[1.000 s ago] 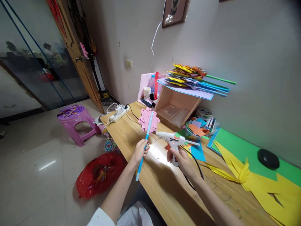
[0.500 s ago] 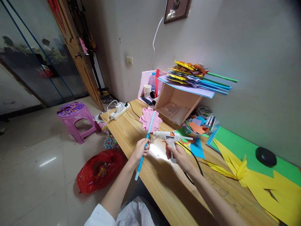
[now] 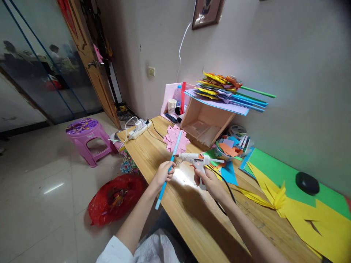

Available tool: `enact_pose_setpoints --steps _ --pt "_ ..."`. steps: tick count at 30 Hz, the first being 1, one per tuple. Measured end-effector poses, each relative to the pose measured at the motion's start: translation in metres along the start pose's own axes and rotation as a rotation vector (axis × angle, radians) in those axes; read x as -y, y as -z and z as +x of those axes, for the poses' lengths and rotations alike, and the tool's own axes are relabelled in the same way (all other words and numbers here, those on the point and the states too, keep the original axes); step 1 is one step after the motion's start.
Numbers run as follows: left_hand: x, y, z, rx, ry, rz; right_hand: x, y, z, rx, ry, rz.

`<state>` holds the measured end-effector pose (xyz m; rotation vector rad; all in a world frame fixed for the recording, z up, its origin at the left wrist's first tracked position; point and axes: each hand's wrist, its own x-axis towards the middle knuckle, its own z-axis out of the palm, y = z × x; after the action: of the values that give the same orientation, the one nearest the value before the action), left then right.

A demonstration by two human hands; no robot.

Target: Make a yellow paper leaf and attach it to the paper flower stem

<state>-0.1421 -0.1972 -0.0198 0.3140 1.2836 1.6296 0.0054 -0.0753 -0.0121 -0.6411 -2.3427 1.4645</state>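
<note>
My left hand [image 3: 165,172] is closed around a blue paper stick [image 3: 161,193], which slants up and away from me. The stick's far end overlaps a pink folded-paper flower [image 3: 171,137] in my view; whether they touch I cannot tell. In my right hand [image 3: 207,178] is a white hot glue gun [image 3: 199,160], held by its handle with a finger at the orange trigger. Its nozzle points left, close to the stick just above my left hand. A black cord [image 3: 226,182] hangs from the gun's side.
An open wooden box [image 3: 208,120] carries stacked paper flowers [image 3: 219,86] on sticks. Right of it are a tub of paper scraps [image 3: 229,149], yellow paper [image 3: 312,223] and a black mouse-like object [image 3: 307,183]. A power strip [image 3: 139,130] lies at the table's left edge; a red bag [image 3: 115,199] is on the floor.
The view has shifted very slightly. Both hands keep their holds, and the glue gun's nozzle stays beside the blue stick.
</note>
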Motion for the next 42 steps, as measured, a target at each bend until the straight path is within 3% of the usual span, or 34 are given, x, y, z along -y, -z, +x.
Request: enact_pose_setpoints --steps 9,18,26,42 --pt "0.002 -0.001 0.0 -0.004 0.011 -0.003 -0.006 0.002 0.0 -0.009 -0.008 -0.033" --pt "0.002 0.003 0.0 0.008 0.011 -0.006 0.005 0.005 -0.006 -0.036 -0.001 -0.263" --pt "-0.001 0.005 0.0 0.005 0.01 -0.007 0.014 0.004 -0.005 -0.053 0.016 -0.143" --pt "0.005 -0.006 -0.001 0.002 0.023 0.02 0.006 0.01 -0.01 -0.006 -0.004 -0.166"
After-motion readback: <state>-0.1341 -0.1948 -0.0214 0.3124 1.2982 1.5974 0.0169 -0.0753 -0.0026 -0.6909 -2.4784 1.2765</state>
